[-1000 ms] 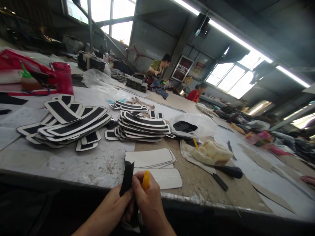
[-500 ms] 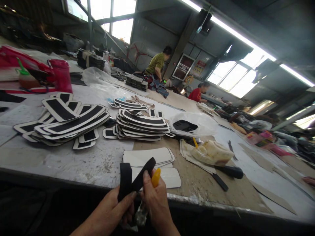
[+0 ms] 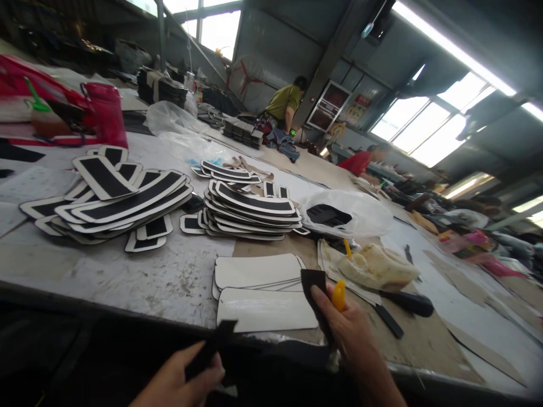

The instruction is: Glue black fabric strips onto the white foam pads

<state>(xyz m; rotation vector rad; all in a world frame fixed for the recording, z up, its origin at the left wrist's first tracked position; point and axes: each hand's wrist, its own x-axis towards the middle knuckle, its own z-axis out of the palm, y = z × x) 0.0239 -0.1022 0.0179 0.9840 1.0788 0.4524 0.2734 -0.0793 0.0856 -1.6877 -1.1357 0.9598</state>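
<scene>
My left hand (image 3: 186, 373), low in front of the table edge, is closed on one end of a black strip (image 3: 216, 339). Pinched in my right hand (image 3: 350, 328) is the black strip's other end, over the right end of the pale panels. A yellow handle (image 3: 338, 295) also sticks up from that hand; the tool's lower end is mostly hidden. Between the hands the strip seems to sag, dark against the dark below. Off-white panels (image 3: 267, 310) with rounded corners lie overlapped at the near edge, the front one shiny.
Curved black pieces with white borders are piled at the left (image 3: 127, 203) and middle (image 3: 252, 206). Right of them lie a clear plastic bag (image 3: 365, 212), a stained yellowish container (image 3: 382, 265) and a black-handled tool (image 3: 409, 302). Two people work farther back.
My hands have moved apart, the right one to the right and the left one lower. The black strip, folded between them before, is now spread out. The view has shifted slightly.
</scene>
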